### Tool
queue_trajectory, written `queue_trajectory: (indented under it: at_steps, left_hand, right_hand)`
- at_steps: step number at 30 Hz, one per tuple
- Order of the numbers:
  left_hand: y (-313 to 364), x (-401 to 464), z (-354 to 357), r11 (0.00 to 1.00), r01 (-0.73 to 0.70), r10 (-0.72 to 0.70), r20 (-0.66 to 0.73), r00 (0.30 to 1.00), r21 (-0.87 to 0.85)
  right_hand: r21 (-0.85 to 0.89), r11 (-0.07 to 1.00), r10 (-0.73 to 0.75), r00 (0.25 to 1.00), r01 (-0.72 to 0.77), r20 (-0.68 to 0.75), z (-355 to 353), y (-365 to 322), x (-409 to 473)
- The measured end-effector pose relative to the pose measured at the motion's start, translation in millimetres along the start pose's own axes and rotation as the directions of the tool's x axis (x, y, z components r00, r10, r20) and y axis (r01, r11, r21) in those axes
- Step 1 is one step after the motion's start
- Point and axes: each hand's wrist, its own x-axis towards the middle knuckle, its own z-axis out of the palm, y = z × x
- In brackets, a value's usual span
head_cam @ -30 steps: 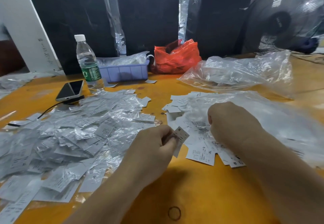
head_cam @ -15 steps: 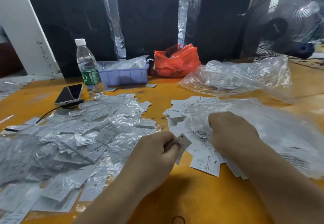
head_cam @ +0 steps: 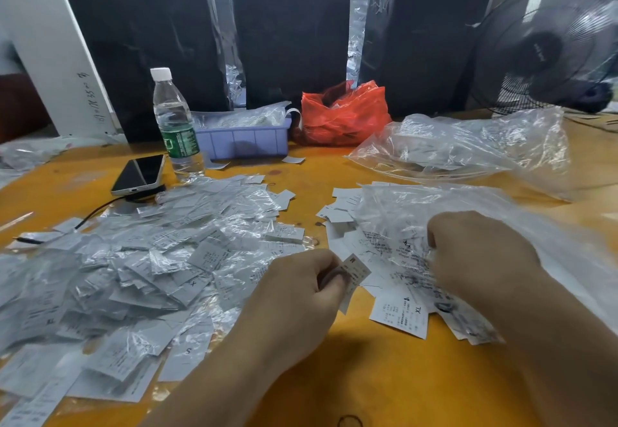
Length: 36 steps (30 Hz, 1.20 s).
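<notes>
One small white label [head_cam: 356, 267] sits pinched between the thumb and curled fingers of the left hand [head_cam: 301, 296], just above the orange table [head_cam: 368, 376] near its front middle. It is a narrow paper slip, tilted, with a dark mark at its upper end and fine grey print below. Whether more slips lie folded behind it I cannot tell.

Just to its right, the right hand [head_cam: 481, 259] rests knuckles-up with its fingers curled down into the loose labels [head_cam: 399, 316], white slips with black print that lie partly under a crumpled clear film [head_cam: 418, 206]. Whether it grips any of them is hidden.

Left of the hands spreads a heap of bagged labels [head_cam: 133, 276]. Behind that stand a phone [head_cam: 140, 172], a water bottle [head_cam: 175, 119], a lilac tray [head_cam: 240, 140] and a red bag [head_cam: 344, 115].
</notes>
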Motion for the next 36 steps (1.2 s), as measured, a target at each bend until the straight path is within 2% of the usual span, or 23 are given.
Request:
queue_trajectory:
  at_steps: [4,8,14,21,25,31,36]
  left_hand:
    - [2.0,-2.1,-0.4,1.000,-0.008,0.008,0.022,1.000,0.005]
    - [4.2,-1.8,-1.5,1.000,-0.009,0.009,0.010,1.000,0.000]
    - [4.5,-2.3,1.7,0.999,-0.017,0.016,0.029,0.999,0.039]
    - [1.1,-0.6,-0.9,1.000,-0.010,0.010,0.012,1.000,0.020]
    - [1.3,-0.3,0.6,0.999,-0.011,0.010,0.021,1.000,0.032]
    - [3.4,1.1,5.0,1.000,0.000,-0.001,0.051,0.999,0.027]
    - [7.0,-1.2,10.5,0.998,-0.005,0.001,0.060,0.998,0.065]
  right_hand:
    - [-0.001,0.999,-0.047,0.991,0.047,0.122,3.9,-1.1,2.3]
    - [-0.012,0.998,-0.064,0.995,0.065,0.080,9.0,-1.4,5.0]
    - [0.082,0.994,-0.072,0.997,0.070,0.023,14.5,-7.1,7.1]
    - [0.087,0.994,-0.060,0.998,0.059,0.007,12.5,-10.7,6.2]
    - [0.008,0.997,-0.071,0.997,0.071,0.042,12.6,-11.7,5.6]
    - [-0.036,0.997,-0.065,0.981,0.073,0.184,14.1,-17.8,2.9]
    - [-0.055,0.995,-0.078,0.988,0.086,0.133,17.5,-18.2,-3.5]
